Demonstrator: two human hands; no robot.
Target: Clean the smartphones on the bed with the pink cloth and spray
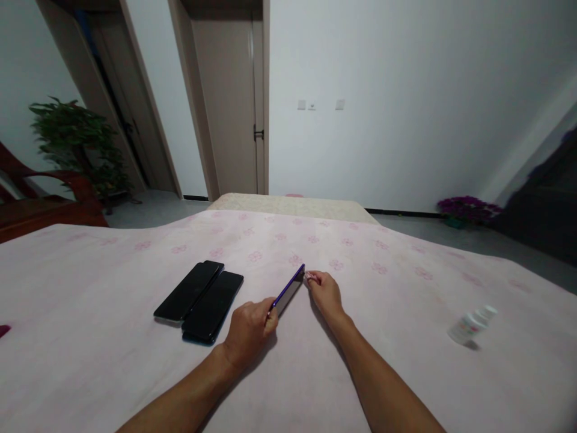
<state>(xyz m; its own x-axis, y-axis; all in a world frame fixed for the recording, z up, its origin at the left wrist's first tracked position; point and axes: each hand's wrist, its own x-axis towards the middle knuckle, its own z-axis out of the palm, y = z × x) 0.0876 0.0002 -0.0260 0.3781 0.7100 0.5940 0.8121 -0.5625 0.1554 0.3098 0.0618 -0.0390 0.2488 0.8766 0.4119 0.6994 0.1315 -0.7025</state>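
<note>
My left hand (249, 329) is closed around the near end of a smartphone (289, 291) with a purple-blue edge, held tilted above the cloth with its screen side turned to the right. At the phone's far end, my right hand (325, 293) pinches a small pink-and-white piece of cloth or tissue (310, 276) close to the phone's edge. Whether that piece touches the phone I cannot tell. Left of my left hand lie several dark smartphones, among them one with a black screen (213, 305) and another (189, 291) overlapping beside it.
A white bottle (471, 325) stands tilted in view on the right of the pink flowered tablecloth (396, 373). Dark red material (4, 331) shows at the left edge. Beyond are a wooden chair (67, 195), a leafy plant (74, 135), a door (225, 102) and purple flowers (469, 207).
</note>
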